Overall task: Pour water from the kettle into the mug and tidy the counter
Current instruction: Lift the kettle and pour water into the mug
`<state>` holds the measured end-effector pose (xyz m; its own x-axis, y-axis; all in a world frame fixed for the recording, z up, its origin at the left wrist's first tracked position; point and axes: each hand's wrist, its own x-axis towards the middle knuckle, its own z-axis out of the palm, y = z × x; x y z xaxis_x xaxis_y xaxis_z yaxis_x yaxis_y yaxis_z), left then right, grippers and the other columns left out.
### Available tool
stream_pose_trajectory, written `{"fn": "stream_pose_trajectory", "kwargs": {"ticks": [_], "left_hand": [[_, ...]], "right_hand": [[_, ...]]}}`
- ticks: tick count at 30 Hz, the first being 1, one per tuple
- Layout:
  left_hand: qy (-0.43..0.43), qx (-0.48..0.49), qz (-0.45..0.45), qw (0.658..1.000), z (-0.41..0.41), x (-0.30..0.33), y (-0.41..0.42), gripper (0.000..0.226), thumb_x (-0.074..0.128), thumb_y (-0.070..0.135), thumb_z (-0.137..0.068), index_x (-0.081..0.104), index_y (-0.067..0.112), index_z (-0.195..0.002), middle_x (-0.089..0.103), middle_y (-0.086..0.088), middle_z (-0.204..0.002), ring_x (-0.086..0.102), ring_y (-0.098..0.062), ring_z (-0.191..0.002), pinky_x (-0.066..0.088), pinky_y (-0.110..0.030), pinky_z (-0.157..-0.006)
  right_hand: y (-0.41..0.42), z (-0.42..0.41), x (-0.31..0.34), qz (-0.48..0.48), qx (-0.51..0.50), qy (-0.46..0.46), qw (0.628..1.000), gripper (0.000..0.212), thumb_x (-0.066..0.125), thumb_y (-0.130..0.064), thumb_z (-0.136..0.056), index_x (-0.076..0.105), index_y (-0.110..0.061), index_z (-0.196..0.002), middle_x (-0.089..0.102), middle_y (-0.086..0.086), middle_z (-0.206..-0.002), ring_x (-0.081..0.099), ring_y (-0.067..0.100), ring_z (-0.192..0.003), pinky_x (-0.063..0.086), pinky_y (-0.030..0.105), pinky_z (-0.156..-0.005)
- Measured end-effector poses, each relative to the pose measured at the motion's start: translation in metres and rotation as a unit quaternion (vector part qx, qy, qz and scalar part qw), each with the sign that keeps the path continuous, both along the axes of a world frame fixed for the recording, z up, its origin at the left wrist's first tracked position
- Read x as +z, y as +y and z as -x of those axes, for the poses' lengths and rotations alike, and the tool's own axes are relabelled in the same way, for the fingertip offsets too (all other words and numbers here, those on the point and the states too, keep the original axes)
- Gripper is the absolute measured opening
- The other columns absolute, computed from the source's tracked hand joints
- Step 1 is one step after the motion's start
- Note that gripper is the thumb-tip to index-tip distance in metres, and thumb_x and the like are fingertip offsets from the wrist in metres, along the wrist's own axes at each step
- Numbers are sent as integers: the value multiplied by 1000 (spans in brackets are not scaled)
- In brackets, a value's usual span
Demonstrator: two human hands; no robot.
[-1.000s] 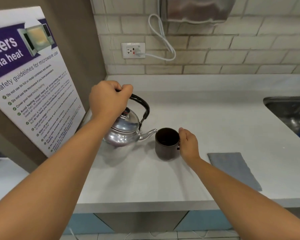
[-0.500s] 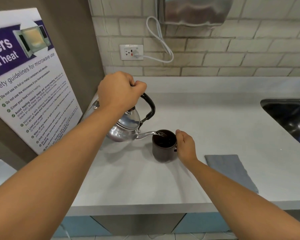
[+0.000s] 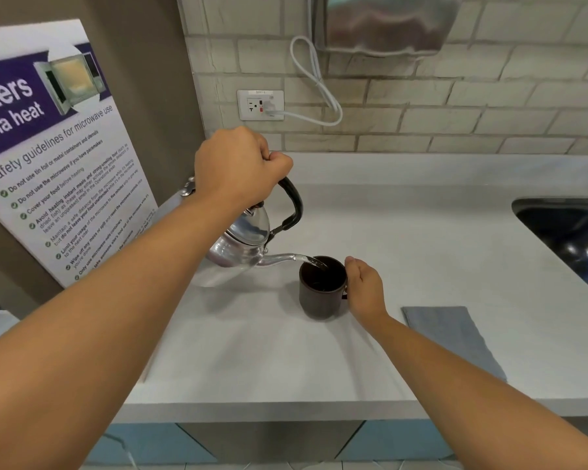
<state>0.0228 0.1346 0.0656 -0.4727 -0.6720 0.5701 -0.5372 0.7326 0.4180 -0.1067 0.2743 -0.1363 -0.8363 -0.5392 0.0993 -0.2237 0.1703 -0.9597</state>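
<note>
Your two arms come into view bare from the bottom corners right up to the hands: no sleeve, cuff or glove shows anywhere along them. Your left hand (image 3: 240, 166) carries no ring, watch, strap or bracelet on the side facing the camera, and the wrist behind it is plain too. Your right hand (image 3: 365, 290) is the same, with nothing worn on the fingers or wrist that you can see. Nails are too small to make out. No other part of your body or clothing is in view.

kettle (image 3: 241, 239) lifted and tipped further, water (image 3: 314, 262) now streaming into mug (image 3: 321, 296)
</note>
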Motion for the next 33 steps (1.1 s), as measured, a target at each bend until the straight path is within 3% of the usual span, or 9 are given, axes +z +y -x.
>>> {"fn": "stream_pose_trajectory", "kwargs": {"ticks": [3, 9, 15, 24, 28, 33], "left_hand": [[-6, -7, 4, 1000, 1, 3, -1, 28, 52, 25, -71, 64, 2, -60, 57, -17, -53, 40, -23, -50, 51, -33, -56], [-19, -16, 22, 999, 2, 4, -2, 29, 52, 26, -70, 61, 2, -57, 43, -7, -44, 38, -23, -48, 49, -31, -55], [-33, -25, 38, 998, 2, 9, -1, 29, 53, 28, -71, 62, 6, -56, 62, -15, -53, 52, -29, -51, 54, -35, -59], [-35, -37, 47, 998, 4, 9, 1, 28, 52, 29, -71, 62, 6, -57, 63, -16, -55, 59, -34, -57, 55, -39, -59], [-19, -34, 38, 999, 5, 2, 0, 28, 52, 25, -70, 59, 2, -55, 56, -18, -50, 44, -26, -48, 54, -39, -57], [16, -40, 10, 999, 6, -7, -3, 28, 53, 22, -70, 49, 6, -47, 34, -4, -43, 28, -18, -46, 52, -37, -57]], "right_hand": [[0, 0, 0, -4, -1, 6, 1000, 42, 38, -23, -98, 30, -14, -58, 35, -1, -51, 34, 15, -53, 36, 34, -60], [0, 1, 1, -9, 1, 5, 1000, 42, 37, -23, -98, 31, -14, -57, 36, -1, -51, 35, 14, -52, 38, 34, -60], [0, 2, -1, -13, -3, 5, 1000, 44, 38, -23, -98, 31, -14, -55, 37, -2, -49, 36, 13, -49, 38, 33, -59], [0, 0, 0, -10, -3, 9, 1000, 43, 38, -24, -98, 32, -14, -57, 37, -2, -50, 37, 12, -50, 41, 35, -60], [0, -1, 0, -12, 2, 5, 1000, 42, 38, -25, -99, 34, -11, -58, 39, 3, -53, 38, 17, -54, 38, 35, -60], [2, -1, 2, -12, 10, -2, 1000, 39, 37, -25, -99, 40, -9, -63, 40, 11, -60, 40, 21, -60, 39, 36, -62]]}}
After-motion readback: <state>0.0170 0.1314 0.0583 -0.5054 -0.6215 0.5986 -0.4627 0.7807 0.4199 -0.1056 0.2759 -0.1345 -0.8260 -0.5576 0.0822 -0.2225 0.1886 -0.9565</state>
